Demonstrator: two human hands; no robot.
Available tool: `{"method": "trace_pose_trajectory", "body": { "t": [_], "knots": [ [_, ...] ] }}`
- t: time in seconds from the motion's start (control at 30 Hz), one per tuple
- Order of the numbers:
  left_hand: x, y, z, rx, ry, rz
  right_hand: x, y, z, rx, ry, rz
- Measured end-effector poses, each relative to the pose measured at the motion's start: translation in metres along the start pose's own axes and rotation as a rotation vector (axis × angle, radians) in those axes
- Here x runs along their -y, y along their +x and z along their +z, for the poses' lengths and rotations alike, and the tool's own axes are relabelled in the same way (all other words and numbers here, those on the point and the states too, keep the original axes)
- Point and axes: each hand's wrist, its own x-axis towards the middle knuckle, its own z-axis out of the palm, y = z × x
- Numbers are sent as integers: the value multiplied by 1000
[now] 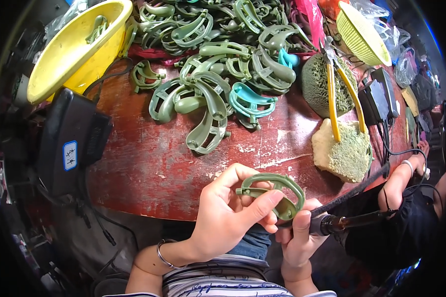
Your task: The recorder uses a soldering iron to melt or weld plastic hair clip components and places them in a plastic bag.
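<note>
My left hand (228, 215), a bangle on its wrist, pinches a green openwork curved piece (297, 190) between thumb and fingers, in front of the table's near edge. My right hand (302, 232) is closed around a black cylindrical handpiece (324, 224), its thumb up beside the piece's lower right end. The handpiece's working tip is hidden behind the fingers and the piece. On the table ahead lies a heap of similar green pieces (203, 89), with a turquoise one (252, 101) among them.
A yellow basin (49, 74) tilts at the left, near a black device (59, 138) with cables. At the right, yellow-handled pliers (333, 104) lean across two rough lumps (342, 153). Behind them are a yellow-green basket (364, 37) and black boxes (381, 99). Another person's arm (399, 185) shows at far right.
</note>
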Motion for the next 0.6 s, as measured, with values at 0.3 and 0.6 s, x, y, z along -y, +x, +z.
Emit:
{"method": "trace_pose_trajectory", "body": {
  "t": [0.3, 0.6],
  "knots": [
    [-4, -2, 3, 46, 31, -61, 4, -5, -5, 91, 64, 76],
    [-8, -2, 2, 107, 25, -124, 5, -6, -10, 179, 16, 148]
  ]
}}
